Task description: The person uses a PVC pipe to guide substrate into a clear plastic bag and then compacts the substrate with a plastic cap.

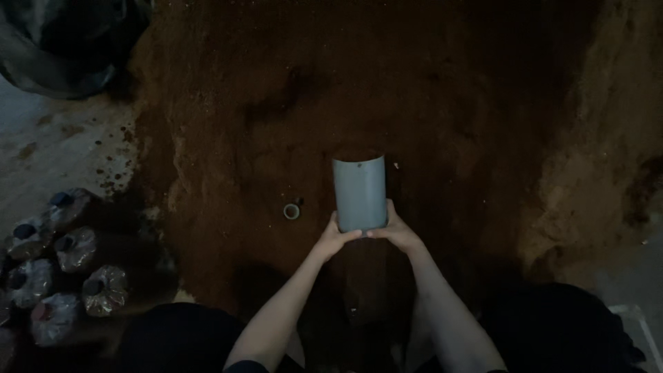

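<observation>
At the floor's left edge lie several filled plastic bags [62, 266] with dark caps, and a dark tub [65, 41] sits in the far left corner. A big heap of brown soil [290, 103] covers the middle of the floor. A small ring [291, 211] rests on it. Just right, the left hand [336, 238] and right hand [395, 233] both grip the base of an upright grey tube [359, 192], soil showing at its top.
</observation>
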